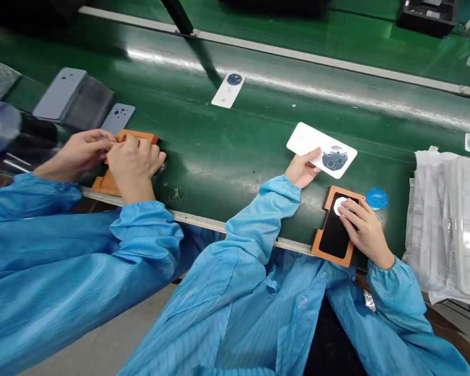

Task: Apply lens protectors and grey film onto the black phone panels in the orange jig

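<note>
At the far left, a co-worker's 2 hands point(113, 156) are pressing together over an orange jig point(139, 138), with grey phone back panels point(119, 117) lying just behind it on the green belt point(227, 151). Further up the belt, a white panel point(229, 89) with a dark round camera patch is lying alone. Moving right, the left hand point(303, 169) is pinching a white back panel point(321, 149) by its near edge, fingers curled narrow, holding it tilted above the belt. The right hand point(366, 232) is resting on a second orange jig point(337, 227), whose black recess is holding a small white round piece point(339, 206) under the fingertips. A blue film tab point(376, 198) is lying beside it. At the far right, clear plastic trays point(450, 224) are sitting stacked; I cannot tell what is in them.
</note>
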Demonstrator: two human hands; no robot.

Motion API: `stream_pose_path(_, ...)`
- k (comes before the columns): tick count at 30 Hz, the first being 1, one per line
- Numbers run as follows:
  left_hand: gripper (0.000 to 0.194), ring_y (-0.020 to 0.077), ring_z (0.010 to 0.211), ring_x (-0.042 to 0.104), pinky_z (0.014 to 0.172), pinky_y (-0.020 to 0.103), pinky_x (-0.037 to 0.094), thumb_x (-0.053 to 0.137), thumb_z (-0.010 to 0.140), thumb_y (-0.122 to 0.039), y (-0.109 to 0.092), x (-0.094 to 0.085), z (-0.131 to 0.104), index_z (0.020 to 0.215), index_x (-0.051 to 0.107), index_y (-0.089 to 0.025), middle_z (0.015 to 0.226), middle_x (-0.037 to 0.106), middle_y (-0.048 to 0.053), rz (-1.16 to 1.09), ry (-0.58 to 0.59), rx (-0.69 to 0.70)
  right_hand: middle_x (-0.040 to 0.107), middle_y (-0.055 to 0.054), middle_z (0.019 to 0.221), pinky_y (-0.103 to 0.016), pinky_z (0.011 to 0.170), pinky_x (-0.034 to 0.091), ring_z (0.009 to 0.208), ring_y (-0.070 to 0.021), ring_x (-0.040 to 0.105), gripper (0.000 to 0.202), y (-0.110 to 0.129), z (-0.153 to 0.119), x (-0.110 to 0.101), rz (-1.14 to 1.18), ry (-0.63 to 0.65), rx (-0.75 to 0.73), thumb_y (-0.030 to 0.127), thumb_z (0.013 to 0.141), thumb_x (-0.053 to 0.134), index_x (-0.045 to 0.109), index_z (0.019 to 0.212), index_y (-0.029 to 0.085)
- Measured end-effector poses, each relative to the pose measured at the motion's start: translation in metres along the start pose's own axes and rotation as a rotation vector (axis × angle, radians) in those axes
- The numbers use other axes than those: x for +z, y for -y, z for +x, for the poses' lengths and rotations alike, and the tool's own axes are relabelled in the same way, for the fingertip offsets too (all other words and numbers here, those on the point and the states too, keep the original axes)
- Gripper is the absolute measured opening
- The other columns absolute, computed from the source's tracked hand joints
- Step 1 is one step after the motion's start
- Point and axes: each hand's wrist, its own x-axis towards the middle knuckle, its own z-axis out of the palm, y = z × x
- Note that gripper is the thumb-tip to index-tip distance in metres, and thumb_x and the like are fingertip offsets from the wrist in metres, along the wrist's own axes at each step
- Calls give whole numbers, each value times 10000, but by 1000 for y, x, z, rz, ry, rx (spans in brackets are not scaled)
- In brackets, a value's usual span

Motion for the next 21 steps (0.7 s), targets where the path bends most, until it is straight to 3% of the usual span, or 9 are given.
stream_pose_path(4, 357, 55, 589, 588, 465, 183, 360, 893, 659, -61, 15, 3, -8, 949, 701, -144, 790, 706, -13, 137, 110, 34, 683, -94, 1431, -606, 1217, 449, 1373, -298, 628, 400, 2, -3, 0, -32, 12, 3, 181, 1025, 579, 649, 1407, 278)
stream_pose_path(9, 468, 85, 615, 614, 466, 208, 362, 976, 606, -259, 29, 4, -14, 953, 697, -115, 802, 713, 12, 282, 186, 1, 688, -83, 1430, -588, 1222, 452, 1395, -296, 610, 385, 0, -4, -5, -42, 20, -33, 165, 1020, 604, 668, 1387, 260)
stream_pose_path(13, 500, 108, 612, 635, 445, 224, 368, 977, 603, -359, 34, 2, -15, 933, 704, -100, 790, 716, 28, 343, 155, -13, 739, -80, 1344, -573, 1204, 484, 1321, -283, 670, 323, -4, 2, -10, 9, 0, -56, 160, 1009, 630, 705, 1315, 235)
stream_pose_path(18, 508, 67, 596, 584, 443, 207, 316, 1006, 518, -278, 36, 3, -15, 883, 694, -112, 773, 694, -1, 321, 95, 44, 769, -79, 1276, -533, 1156, 546, 1206, -256, 737, 292, -5, 2, -10, 42, -85, -27, 144, 990, 651, 728, 1259, 229)
stream_pose_path(21, 496, 46, 559, 533, 430, 211, 258, 1008, 514, -278, 34, 6, -17, 853, 685, -112, 754, 677, -5, 294, 68, 67, 747, -86, 1324, -554, 1165, 537, 1231, -268, 724, 310, -5, -2, -8, 21, -69, -9, 151, 989, 652, 723, 1280, 230)
